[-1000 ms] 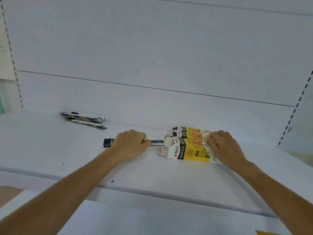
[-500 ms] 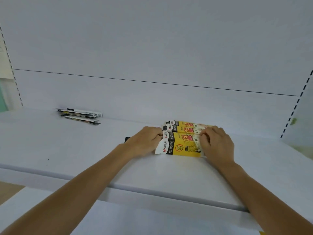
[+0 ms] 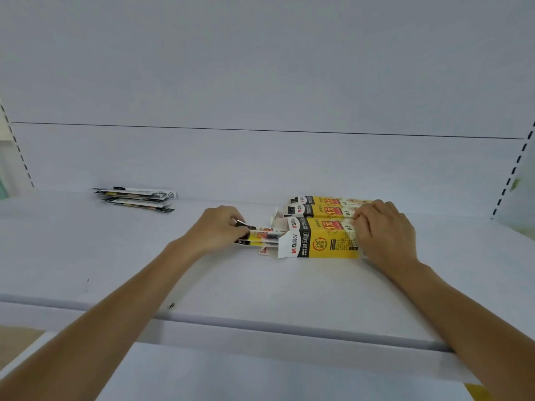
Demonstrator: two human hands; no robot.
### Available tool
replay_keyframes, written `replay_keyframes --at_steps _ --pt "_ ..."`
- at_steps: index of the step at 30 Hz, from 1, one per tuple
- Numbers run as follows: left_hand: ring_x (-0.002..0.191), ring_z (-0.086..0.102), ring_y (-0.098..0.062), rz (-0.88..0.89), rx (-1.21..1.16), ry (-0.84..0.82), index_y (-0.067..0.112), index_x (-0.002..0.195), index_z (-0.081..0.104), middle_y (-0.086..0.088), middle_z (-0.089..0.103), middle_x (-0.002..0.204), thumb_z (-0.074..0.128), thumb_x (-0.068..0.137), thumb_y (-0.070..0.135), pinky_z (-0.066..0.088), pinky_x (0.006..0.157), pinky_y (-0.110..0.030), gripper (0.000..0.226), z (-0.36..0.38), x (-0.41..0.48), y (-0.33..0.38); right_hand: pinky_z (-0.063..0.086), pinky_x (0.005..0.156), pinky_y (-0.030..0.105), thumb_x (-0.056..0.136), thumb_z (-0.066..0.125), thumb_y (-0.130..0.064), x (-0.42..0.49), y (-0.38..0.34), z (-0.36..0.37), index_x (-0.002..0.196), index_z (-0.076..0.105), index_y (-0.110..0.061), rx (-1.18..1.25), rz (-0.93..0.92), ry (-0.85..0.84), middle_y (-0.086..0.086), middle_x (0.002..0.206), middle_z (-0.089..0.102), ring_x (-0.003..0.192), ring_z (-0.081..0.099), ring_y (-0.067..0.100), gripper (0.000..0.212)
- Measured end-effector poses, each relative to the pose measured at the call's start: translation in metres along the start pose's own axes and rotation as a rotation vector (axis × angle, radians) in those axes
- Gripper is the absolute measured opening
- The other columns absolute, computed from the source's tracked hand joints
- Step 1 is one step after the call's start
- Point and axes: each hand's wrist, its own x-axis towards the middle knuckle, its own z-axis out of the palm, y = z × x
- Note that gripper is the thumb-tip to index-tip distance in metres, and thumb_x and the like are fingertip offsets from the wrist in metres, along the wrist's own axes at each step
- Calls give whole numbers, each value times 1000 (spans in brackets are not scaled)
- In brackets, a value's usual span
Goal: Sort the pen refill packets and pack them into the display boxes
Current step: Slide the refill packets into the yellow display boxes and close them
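Three yellow, black and white display boxes lie side by side on the white shelf (image 3: 260,285). The nearest box (image 3: 321,241) has its left end flaps open. My left hand (image 3: 215,228) grips a small bundle of pen refill packets (image 3: 262,237) whose right ends reach the open mouth of that box. My right hand (image 3: 382,230) holds the box's right end, fingers curled over its top edge. The two further boxes (image 3: 324,208) sit behind, partly hidden by my right hand.
A loose stack of black and white refill packets (image 3: 136,198) lies at the back left of the shelf. The white back panel rises behind, with slotted uprights (image 3: 509,180) at both sides. A lower shelf edge runs below, with a yellow corner at bottom right.
My left hand had been pressed against the box's open end half a second ago; now it sits further left, with the packet bundle showing between hand and box. The right hand stays on the box.
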Motion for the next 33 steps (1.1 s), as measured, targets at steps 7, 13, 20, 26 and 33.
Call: replay_keyframes --at_steps 7,13,20,26,33 --pt "98 59 -3 165 -391 -232 26 114 65 10 64 112 51 92 17 47 79 -12 27 40 -1 39 31 66 29 81 17 -37 -1 1 -3 82 63 -8 -12 -10 -19 4 86 61 78 49 22 54" --pt "111 43 -17 131 121 138 30 85 65 6 54 112 44 83 34 28 89 -28 21 38 0 9 33 65 30 83 21 -33 1 2 -2 82 63 -8 -25 -18 -28 5 87 61 78 51 23 49" --pt "107 46 -14 240 -50 41 21 103 69 10 60 107 36 75 33 35 90 -29 44 49 -4 23 35 68 33 83 30 -27 2 3 -3 84 63 -7 -21 4 -61 5 90 61 84 51 24 39" --pt "101 49 -9 208 -128 88 27 101 66 14 63 99 51 65 58 33 77 -21 50 48 -9 18 37 70 34 82 29 -29 1 5 -5 85 61 -9 6 -10 -83 4 92 61 85 51 23 39" --pt "95 48 14 285 -188 -65 39 108 53 32 49 95 61 62 45 37 73 -5 47 43 -22 30 26 65 30 79 11 -38 -4 -2 -13 71 63 -13 -115 -110 -72 4 85 58 74 38 17 58"
